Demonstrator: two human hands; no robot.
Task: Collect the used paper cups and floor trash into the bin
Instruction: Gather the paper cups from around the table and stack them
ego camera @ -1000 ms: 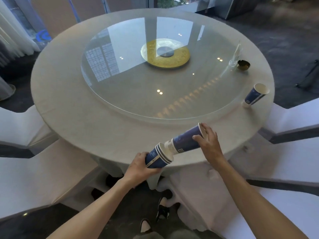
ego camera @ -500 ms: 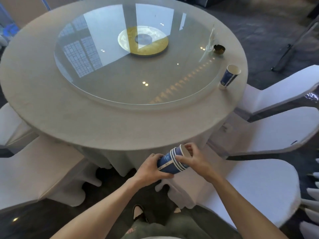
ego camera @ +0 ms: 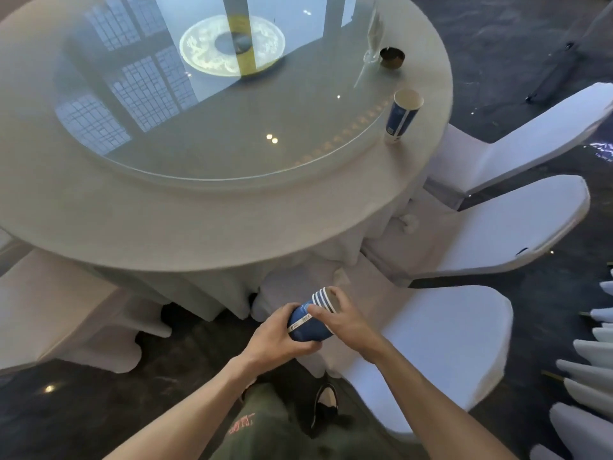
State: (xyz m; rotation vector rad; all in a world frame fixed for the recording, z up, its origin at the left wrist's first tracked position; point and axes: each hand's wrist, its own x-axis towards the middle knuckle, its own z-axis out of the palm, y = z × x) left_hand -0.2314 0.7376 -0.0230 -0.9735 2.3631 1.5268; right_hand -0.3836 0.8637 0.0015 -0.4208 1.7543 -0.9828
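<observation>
Both hands, left hand (ego camera: pixel 277 340) and right hand (ego camera: pixel 345 322), clasp a nested stack (ego camera: pixel 313 318) of cups below the table (ego camera: pixel 199 234) edge. One cup (ego camera: pixel 401 116) stands uncollected on the table's right side. No bin is in sight, so I judge binning remains.

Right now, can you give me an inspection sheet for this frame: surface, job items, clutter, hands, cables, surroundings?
Surface: round table in a pale cloth, with a glass turntable on top.
Job's things: stack of blue paper cups held on its side below the table edge; single cup upright near the table's right edge. No bin in view.
Clutter: small dark bowl and a clear stand at the far right of the table.
Grippers: left hand grips the stack's base; right hand holds its rim end.
Cables: nothing seen.
Surroundings: white-covered chairs around the table, dark floor.
</observation>
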